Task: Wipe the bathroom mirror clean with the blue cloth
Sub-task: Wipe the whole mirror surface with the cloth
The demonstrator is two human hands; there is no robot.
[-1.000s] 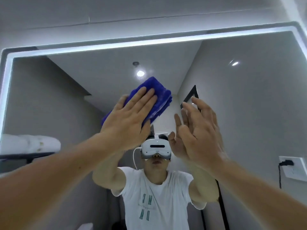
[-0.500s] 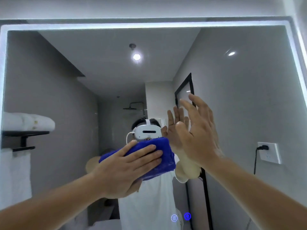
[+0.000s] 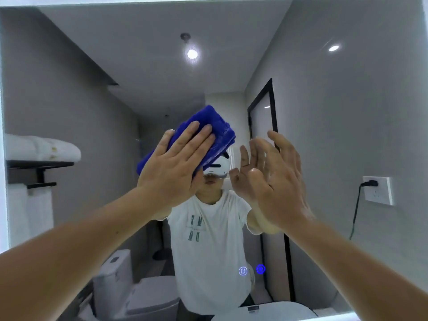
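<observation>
Blue cloth (image 3: 215,130), folded, is sitting under the left hand (image 3: 176,167), whose straight fingers are pressing it flat onto the mirror (image 3: 335,112); its far end is sticking out past the fingertips. Right hand (image 3: 273,179) is hovering just right of the left hand, released, fingers spread, holding nothing; glass contact unclear.

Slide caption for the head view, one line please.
Left hand presses the folded blue cloth against the mirror; right hand open beside it.

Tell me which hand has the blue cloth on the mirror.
The left hand, flat with straight fingers, presses the folded blue cloth against the mirror. The right hand, raised open beside it, holds nothing.
</observation>
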